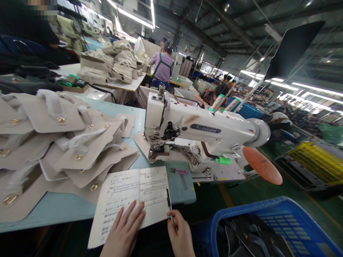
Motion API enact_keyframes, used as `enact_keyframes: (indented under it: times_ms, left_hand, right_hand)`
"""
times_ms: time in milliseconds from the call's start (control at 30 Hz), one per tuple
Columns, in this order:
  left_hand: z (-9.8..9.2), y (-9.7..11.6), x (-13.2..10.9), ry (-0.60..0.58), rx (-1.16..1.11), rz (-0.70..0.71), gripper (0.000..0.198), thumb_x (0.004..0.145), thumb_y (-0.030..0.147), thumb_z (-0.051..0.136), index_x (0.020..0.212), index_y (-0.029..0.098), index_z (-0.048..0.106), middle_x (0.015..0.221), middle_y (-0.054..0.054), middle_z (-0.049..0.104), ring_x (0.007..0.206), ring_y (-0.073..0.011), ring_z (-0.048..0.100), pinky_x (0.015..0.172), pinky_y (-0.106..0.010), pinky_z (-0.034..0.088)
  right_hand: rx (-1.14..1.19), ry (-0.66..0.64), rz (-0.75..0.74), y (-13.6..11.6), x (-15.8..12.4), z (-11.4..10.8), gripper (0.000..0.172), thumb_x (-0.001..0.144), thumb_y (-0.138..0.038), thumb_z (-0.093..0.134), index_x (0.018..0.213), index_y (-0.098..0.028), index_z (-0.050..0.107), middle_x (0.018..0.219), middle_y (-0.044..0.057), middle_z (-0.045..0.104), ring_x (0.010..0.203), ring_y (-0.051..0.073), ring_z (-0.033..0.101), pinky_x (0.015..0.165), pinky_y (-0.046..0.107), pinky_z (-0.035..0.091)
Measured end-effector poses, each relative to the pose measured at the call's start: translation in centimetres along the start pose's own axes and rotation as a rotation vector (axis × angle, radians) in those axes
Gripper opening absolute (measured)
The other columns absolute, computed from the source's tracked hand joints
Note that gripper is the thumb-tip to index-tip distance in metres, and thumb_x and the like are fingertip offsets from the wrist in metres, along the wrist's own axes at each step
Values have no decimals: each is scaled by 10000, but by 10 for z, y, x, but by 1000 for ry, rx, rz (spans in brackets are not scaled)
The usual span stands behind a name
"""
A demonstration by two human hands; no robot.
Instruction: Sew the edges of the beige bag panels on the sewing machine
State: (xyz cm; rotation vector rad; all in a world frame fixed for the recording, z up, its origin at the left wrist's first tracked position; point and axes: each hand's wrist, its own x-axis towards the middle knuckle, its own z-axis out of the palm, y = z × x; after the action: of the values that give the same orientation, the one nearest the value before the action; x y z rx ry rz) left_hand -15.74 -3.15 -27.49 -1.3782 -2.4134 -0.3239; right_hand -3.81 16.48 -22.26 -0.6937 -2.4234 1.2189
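An open notebook with handwriting on both pages lies at the front edge of the pale blue table, partly overhanging it. My left hand rests flat on its lower part, fingers stretched out. At the notebook's right edge, my right hand is closed around a pen, whose dark end points up and away from me. Just beyond the notebook are pink-handled thread snips. A white sewing machine stands behind them, with a beige panel beside its needle area.
Beige bag pieces with gold fittings and white wrapping pile up at the left. A blue basket holding dark pieces stands low at the right. An orange disc juts out from the machine. Other people work farther back.
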Motion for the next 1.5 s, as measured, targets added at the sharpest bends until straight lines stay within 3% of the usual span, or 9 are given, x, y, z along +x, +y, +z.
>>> enact_keyframes:
  times_ms: [367, 567, 967, 1133, 1400, 1500]
  left_hand:
    - [-2, 1, 1, 26, 2, -14, 596, 740, 81, 517, 1296, 295, 543, 1441, 15, 483, 1344, -274, 375, 1152, -459, 153]
    - [-4, 4, 4, 66, -66, -67, 540, 758, 105, 504, 1258, 297, 574, 1408, 22, 521, 1326, -265, 401, 1154, -453, 155]
    - [-1, 4, 2, 51, -86, -75, 540, 754, 132, 532, 1269, 291, 568, 1415, 21, 513, 1328, -267, 393, 1158, -447, 137]
    - [-3, 2, 4, 68, -52, -38, 545, 742, 122, 529, 1260, 285, 579, 1401, 13, 529, 1313, -266, 409, 1161, -436, 115]
    - [5, -4, -2, 0, 15, 19, 612, 755, 96, 525, 1336, 290, 510, 1468, 7, 448, 1339, -284, 386, 1169, -466, 79]
    - [4, -5, -4, -6, -51, 4, 570, 799, 157, 544, 1350, 294, 495, 1480, 7, 429, 1369, -273, 350, 1181, -444, 50]
  right_hand:
    - [27, 5, -22, -2, 1, 7, 240, 892, -366, 512, 945, -181, 655, 534, -28, 520, 460, 120, 496, 453, 182, 374]
    - [95, 63, -24, -12, 9, 9, 285, 922, -390, 482, 1018, -169, 633, 637, 15, 612, 541, 139, 560, 532, 194, 447]
    - [87, -96, 43, -1, 6, 19, 191, 907, -232, 458, 1045, -177, 579, 660, -8, 584, 590, 143, 564, 586, 198, 442]
    - [69, -140, 37, -4, 4, 21, 180, 907, -229, 451, 1041, -183, 562, 604, -39, 505, 544, 130, 498, 548, 193, 393]
    - [106, -200, -72, -3, -9, 40, 182, 908, -238, 439, 1034, -184, 561, 556, -53, 441, 509, 117, 466, 499, 179, 364]
    - [74, -224, -125, -3, -10, 47, 297, 908, -261, 426, 1178, -173, 512, 571, -43, 476, 508, 131, 498, 517, 198, 398]
